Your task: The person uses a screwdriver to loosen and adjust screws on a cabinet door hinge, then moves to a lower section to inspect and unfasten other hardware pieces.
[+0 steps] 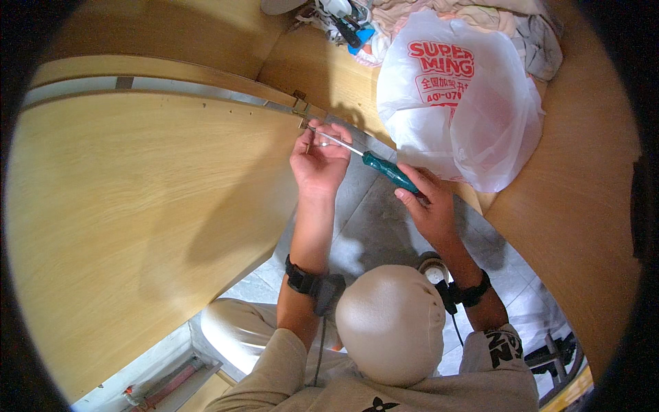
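Note:
My right hand [431, 202] is wrapped round the dark green handle of a screwdriver [388, 172]. Its metal shaft slants up and left, and the tip reaches the fingers of my left hand [321, 156]. That hand is palm up, its thumb and fingers curled together around the tip beside a metal hinge [301, 108]. What the left fingers pinch is too small and covered to make out. The hinge sits at the edge of a large light wooden door panel [158, 199], where it meets the cabinet frame [185, 71].
A white plastic bag with red print [473, 130] lies on a wooden shelf [357, 82] at the right. Behind it are crumpled cloths [473, 10] and a pile of small items [347, 24]. A wooden side panel [570, 158] stands at far right, above grey floor tiles [371, 220].

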